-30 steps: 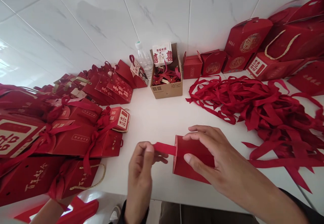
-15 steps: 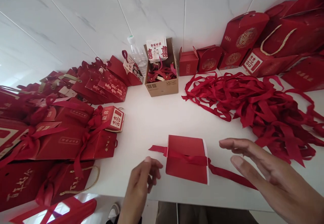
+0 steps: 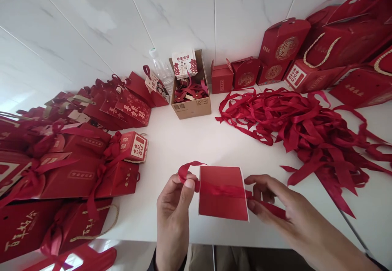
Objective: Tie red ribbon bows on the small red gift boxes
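Note:
A flat-topped red box with white edges sits on the white table before me. A red ribbon runs across its top and out past both sides. Left of the box, my left hand pinches one end of that ribbon between thumb and fingers, and a loop of it curls up above the fingertips. At the box's right edge, my right hand has its thumb and curled fingers round the other side of the ribbon, with the index fingertip by the box corner. The ribbon's tail is partly hidden under that hand.
A tangled pile of red ribbons lies to the right. Against the tiled wall stand a cardboard box of small items, a clear bottle and red gift boxes. Many ribbon-tied boxes crowd the left side.
My left hand has moved up and taken the ribbon's left end, lifting it. My right hand has come in from the right and closed on the ribbon at the box's edge.

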Available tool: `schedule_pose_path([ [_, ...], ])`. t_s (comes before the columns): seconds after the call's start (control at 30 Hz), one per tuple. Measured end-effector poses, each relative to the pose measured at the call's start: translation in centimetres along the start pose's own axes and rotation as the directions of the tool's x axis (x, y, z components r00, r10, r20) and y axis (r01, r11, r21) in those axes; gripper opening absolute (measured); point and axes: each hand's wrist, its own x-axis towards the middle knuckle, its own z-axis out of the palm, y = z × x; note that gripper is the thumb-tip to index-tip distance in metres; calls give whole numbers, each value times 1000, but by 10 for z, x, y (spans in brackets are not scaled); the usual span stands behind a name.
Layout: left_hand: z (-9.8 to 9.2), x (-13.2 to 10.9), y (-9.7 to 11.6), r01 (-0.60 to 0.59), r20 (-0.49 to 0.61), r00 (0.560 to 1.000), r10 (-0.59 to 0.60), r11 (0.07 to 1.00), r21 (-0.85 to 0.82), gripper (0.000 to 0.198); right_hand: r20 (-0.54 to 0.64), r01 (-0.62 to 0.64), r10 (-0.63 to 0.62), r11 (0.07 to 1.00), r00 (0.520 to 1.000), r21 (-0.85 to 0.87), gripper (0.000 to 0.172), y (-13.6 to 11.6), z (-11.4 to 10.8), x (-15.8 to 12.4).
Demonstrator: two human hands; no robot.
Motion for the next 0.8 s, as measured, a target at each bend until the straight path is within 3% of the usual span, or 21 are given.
schedule_pose_path([
  [0.13,0,2,3,-12,-104,995,9,999,-35,28,6,12,-12,999,1000,-37,30,-4,4,0],
  [0.23,1,3,5,-25,-172,985,10,996,-88,32,-171,-13,7,999,985,-35,29,-5,5,-5],
  [0.3,1,1,6,-30,-159,987,15,995,-97,32,-288,2,-16,999,958,-51,31,-7,5,-11],
  [0.37,1,-1,5,-28,-107,994,17,994,-105,32,-331,24,-46,997,942,-70,34,-9,5,-16],
  [0.6,-1,-8,-3,-8,111,994,17,996,-84,16,-278,123,-147,987,949,-102,33,-17,4,-20],
  [0.7,2,-10,-2,-33,138,990,29,999,28,18,-216,194,-237,959,947,-205,32,-19,4,-15],
  [0.8,7,-12,0,-149,148,982,118,964,222,18,-180,213,-264,941,947,-261,30,-23,7,-10],
])
